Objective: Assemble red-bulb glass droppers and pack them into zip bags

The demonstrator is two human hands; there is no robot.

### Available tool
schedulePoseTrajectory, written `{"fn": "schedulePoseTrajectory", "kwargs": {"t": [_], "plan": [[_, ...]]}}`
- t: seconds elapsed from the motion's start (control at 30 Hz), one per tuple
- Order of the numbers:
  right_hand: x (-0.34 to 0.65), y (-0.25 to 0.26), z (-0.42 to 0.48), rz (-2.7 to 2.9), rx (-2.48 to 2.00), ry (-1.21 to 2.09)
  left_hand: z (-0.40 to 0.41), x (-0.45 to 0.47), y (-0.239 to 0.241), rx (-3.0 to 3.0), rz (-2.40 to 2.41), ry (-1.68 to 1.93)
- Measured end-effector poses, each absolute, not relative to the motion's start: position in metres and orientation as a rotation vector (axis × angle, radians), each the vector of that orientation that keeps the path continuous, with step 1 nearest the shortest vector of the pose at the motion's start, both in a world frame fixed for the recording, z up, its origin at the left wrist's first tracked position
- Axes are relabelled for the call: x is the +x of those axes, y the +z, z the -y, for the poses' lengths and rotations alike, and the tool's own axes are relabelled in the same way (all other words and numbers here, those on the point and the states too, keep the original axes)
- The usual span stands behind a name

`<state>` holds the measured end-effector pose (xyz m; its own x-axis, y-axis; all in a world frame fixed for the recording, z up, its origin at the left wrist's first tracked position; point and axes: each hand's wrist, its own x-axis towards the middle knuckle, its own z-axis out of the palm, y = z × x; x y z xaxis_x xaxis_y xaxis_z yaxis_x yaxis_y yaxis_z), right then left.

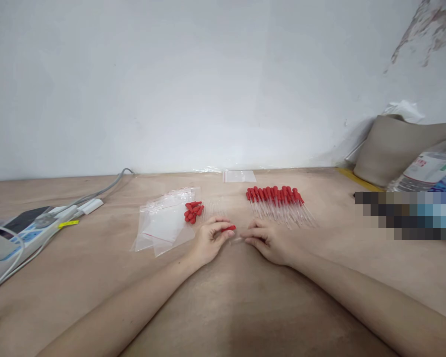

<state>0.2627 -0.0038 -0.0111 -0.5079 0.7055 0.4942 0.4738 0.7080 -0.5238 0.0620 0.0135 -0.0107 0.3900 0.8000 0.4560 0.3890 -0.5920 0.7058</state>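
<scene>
From the head-worn view, two bare hands meet at the centre of the frame, low over a pale brown table [238, 307] with a smooth, faintly grained surface. The left hand [211, 240] pinches a small, glossy red bulb [228, 228] between thumb and fingers. The right hand [269, 243] faces it, thumb and fingertips drawn near each other beside a thin, see-through tube [238, 240]; whether they are clamped on it, I cannot tell.

Just left of centre lies a loose heap of tapered red bulbs [194, 212], with faint clear tubes [213, 208] beside it, partly behind the left hand. Farther left, flat clear plastic bags [165, 218] with thin red lines overlap in a fan. Right of centre, slender transparent droppers [275, 196] lie side by side, red bulbs toward the wall. A small bag [241, 176] rests at the table's back edge, below a plain whitish wall [193, 89]. A ribbed clear bottle [427, 163] leans at the right edge.
</scene>
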Motion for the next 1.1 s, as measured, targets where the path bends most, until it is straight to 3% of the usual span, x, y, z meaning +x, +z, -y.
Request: {"fn": "schedulePoseTrajectory", "kwargs": {"t": [0.37, 0.77, 1.1], "plan": [[0.276, -0.022, -0.011, 1.946, -1.0, 0.395, -0.024, 0.047, -0.013, 2.146, -1.128, 1.088], [0.264, -0.014, -0.006, 2.11, -1.013, 0.344, -0.017, 0.051, -0.008, 2.202, -1.034, 0.991], [0.272, -0.006, -0.009, 2.411, -0.985, -0.059, -0.008, 0.052, -0.001, 2.443, -0.947, 0.881]]}}
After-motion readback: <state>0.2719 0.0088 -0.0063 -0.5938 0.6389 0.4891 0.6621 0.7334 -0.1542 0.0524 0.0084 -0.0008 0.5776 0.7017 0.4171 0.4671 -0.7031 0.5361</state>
